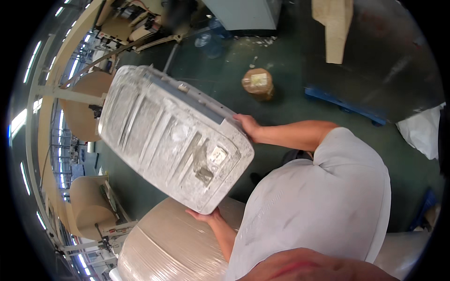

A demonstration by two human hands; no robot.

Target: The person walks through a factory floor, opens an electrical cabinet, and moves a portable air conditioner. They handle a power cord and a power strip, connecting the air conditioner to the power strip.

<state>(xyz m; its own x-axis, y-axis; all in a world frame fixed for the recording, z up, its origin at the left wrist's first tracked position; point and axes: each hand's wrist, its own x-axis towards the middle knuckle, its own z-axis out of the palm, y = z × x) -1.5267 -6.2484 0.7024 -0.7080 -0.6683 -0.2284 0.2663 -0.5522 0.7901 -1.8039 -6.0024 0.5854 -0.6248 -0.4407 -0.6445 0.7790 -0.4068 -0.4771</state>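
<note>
A large, scuffed, grey-white panel [154, 126] with rounded corners and raised ribs hangs tilted in front of me, long like a cover or lid; its exact kind I cannot tell. A darker grey strip runs along its upper long side. Near its closer end are a small pale label and a torn, brownish patch. My right hand [248, 127] grips the panel's edge at the upper near corner. At the lower near corner, my left hand [205, 215] holds it from beneath, its fingers partly hidden by the panel.
A large film-wrapped roll [173, 243] stands below the panel, close to my left arm. On the green floor are a taped brown cylindrical package [258, 84] and a clear water jug [208, 46]. A blue pallet [344, 106] carries a dark load. Brown paper rolls [91, 206] stand at left.
</note>
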